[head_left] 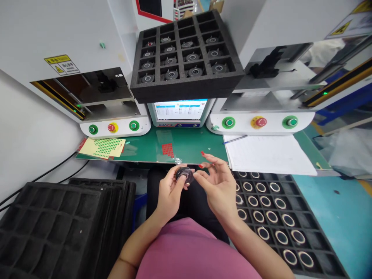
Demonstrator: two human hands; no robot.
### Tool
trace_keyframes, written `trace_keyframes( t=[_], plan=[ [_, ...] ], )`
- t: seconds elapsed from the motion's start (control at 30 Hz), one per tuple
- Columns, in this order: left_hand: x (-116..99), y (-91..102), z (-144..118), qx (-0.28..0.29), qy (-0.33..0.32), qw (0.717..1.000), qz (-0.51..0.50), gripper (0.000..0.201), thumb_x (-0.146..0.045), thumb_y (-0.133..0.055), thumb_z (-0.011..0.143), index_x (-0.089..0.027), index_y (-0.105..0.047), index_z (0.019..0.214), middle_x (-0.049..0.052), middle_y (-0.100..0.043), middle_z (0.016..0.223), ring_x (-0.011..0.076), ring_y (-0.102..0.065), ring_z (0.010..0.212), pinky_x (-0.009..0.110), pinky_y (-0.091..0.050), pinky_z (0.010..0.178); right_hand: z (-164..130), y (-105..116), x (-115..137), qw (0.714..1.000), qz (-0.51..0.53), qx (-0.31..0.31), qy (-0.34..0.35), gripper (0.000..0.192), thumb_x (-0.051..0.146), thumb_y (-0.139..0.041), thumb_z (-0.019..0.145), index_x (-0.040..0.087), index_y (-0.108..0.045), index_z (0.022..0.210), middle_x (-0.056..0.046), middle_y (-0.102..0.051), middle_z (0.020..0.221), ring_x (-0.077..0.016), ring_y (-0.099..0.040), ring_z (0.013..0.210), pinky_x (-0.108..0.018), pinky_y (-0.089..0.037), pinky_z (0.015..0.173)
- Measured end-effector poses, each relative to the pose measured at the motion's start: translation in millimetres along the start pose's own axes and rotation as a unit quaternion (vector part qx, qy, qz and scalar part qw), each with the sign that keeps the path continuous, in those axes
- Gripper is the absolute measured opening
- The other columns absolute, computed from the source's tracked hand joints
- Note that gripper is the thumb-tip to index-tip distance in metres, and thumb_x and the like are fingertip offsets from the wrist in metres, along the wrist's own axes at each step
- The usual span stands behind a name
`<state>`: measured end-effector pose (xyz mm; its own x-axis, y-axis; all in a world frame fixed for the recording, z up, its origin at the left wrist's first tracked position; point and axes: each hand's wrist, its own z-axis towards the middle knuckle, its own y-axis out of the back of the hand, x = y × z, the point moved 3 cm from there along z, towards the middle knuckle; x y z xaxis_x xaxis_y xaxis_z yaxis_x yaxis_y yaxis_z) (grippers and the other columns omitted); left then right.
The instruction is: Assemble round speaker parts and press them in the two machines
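Green bench matting (186, 145) runs in front of me between two white machines, and my hands meet just below its near edge, over my lap. My left hand (168, 193) is curled around a small round dark component (184, 175), fingertips pinching its rim so the face tilts up toward me. My right hand (217, 184) sits just beside it, fingers loosely spread and half bent, thumb and forefinger tips touching the part's right edge but holding nothing of their own.

I judge the part to be light and rigid, a moulded disc with a glossy face that could slip or smear, so the rim is the place to grip it, not the face.

Outward on my right lies a black foam tray (293, 248) with ring-shaped parts (271, 216) seated in its pockets; on my left, a stack of black foam trays (58, 228) whose pockets show nothing in them. On the mat lie a red sticker sheet (167, 150) and a yellow card of green dots (103, 148), with white paper (267, 155) and a pen (235, 139) to the right. A monitor (180, 110) glows behind, and above it rests another foam tray (186, 83) holding round grey parts (192, 57). Each machine carries green buttons and a red stop button (260, 122)
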<state>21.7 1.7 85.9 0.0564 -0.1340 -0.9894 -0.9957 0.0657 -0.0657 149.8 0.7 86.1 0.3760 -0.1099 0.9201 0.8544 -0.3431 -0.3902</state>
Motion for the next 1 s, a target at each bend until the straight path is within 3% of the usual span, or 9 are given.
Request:
trace_keyframes(
  t=[0.07,0.17,0.3,0.43,0.57,0.7,0.77,0.87,1.0],
  plan=[
    [0,2.3,0,0.004,-0.008,1.0,0.02,0.037,-0.04,-0.06,0.088,-0.014,-0.065,0.113,0.009,-0.074,0.093,0.0127,-0.064,0.067,0.021,-0.055,0.06,2,0,-1,1.0,-0.007,0.002,0.004,0.041,0.015,-0.078,0.065,0.025,-0.056,0.098,-0.005,-0.051,0.125,-0.0129,-0.055,0.093,-0.026,-0.057,0.075],
    [-2,5.4,0,0.018,-0.024,0.997,0.068,0.036,-0.04,-0.056,0.092,-0.016,-0.066,0.116,0.008,-0.071,0.097,0.012,-0.063,0.067,0.022,-0.056,0.063,5,0,-2,0.998,-0.011,0.061,-0.031,0.045,0.016,-0.078,0.066,0.028,-0.053,0.101,-0.003,-0.049,0.127,-0.0135,-0.057,0.104,-0.027,-0.055,0.086],
    [-2,1.5,5,0.072,-0.053,0.988,0.125,0.033,-0.038,-0.058,0.091,-0.021,-0.067,0.118,0.004,-0.062,0.096,0.0099,-0.061,0.066,0.021,-0.056,0.062,16,15,-2,0.989,-0.013,0.121,-0.09,0.053,0.02,-0.079,0.063,0.027,-0.052,0.108,-0.002,-0.062,0.101,-0.0171,-0.066,0.088,-0.03,-0.06,0.071],
    [12,-20.2,14,0.143,-0.03,0.976,0.16,0.042,-0.037,-0.063,0.087,-0.022,-0.055,0.125,-0.003,-0.058,0.078,0.0107,-0.063,0.061,0.021,-0.055,0.056,20,52,-1,0.983,-0.023,0.147,-0.105,0.058,0.025,-0.084,0.057,0.025,-0.055,0.107,0.0,-0.063,0.092,-0.0212,-0.068,0.093,-0.031,-0.061,0.063],
    [34,-50.2,21,0.212,0.0,0.959,0.187,0.044,-0.041,-0.058,0.088,-0.021,-0.047,0.126,0.003,-0.066,0.091,0.0153,-0.069,0.077,0.027,-0.058,0.069,14,117,-15,0.991,-0.089,0.058,-0.078,0.054,0.03,-0.082,0.072,0.02,-0.055,0.117,-0.003,-0.065,0.097,-0.0197,-0.067,0.088,-0.031,-0.061,0.063],
    [52,-58.4,32,0.223,-0.003,0.923,0.314,0.042,-0.048,-0.053,0.086,-0.019,-0.057,0.115,0.011,-0.07,0.106,0.0217,-0.07,0.092,0.036,-0.058,0.081,25,218,-38,0.963,-0.222,-0.152,-0.035,0.037,0.03,-0.064,0.092,0.017,-0.054,0.125,-0.01,-0.057,0.126,-0.0211,-0.063,0.101,-0.038,-0.059,0.079],
    [61,-51.2,36,0.228,0.014,0.906,0.357,0.043,-0.052,-0.052,0.083,-0.018,-0.062,0.108,0.012,-0.073,0.1,0.0242,-0.071,0.091,0.038,-0.058,0.082,40,272,-49,0.926,-0.286,-0.244,-0.031,0.036,0.032,-0.062,0.093,0.018,-0.055,0.126,-0.01,-0.055,0.13,-0.0236,-0.06,0.108,-0.044,-0.055,0.088],
    [78,-27.5,40,0.2,0.055,0.896,0.392,0.048,-0.057,-0.052,0.076,-0.018,-0.066,0.1,0.013,-0.075,0.095,0.0271,-0.072,0.09,0.039,-0.059,0.08,73,337,-65,0.878,-0.359,-0.314,-0.045,0.035,0.033,-0.061,0.094,0.018,-0.056,0.125,-0.01,-0.056,0.131,-0.0246,-0.06,0.111,-0.047,-0.053,0.092],
    [106,19.6,36,0.109,0.101,0.894,0.423,0.055,-0.063,-0.058,0.065,-0.018,-0.067,0.095,0.015,-0.075,0.099,0.0297,-0.074,0.086,0.038,-0.061,0.074,121,387,-86,0.838,-0.42,-0.34,-0.073,0.035,0.034,-0.061,0.094,0.017,-0.057,0.125,-0.01,-0.058,0.129,-0.0239,-0.061,0.109,-0.046,-0.054,0.091]
  ],
)
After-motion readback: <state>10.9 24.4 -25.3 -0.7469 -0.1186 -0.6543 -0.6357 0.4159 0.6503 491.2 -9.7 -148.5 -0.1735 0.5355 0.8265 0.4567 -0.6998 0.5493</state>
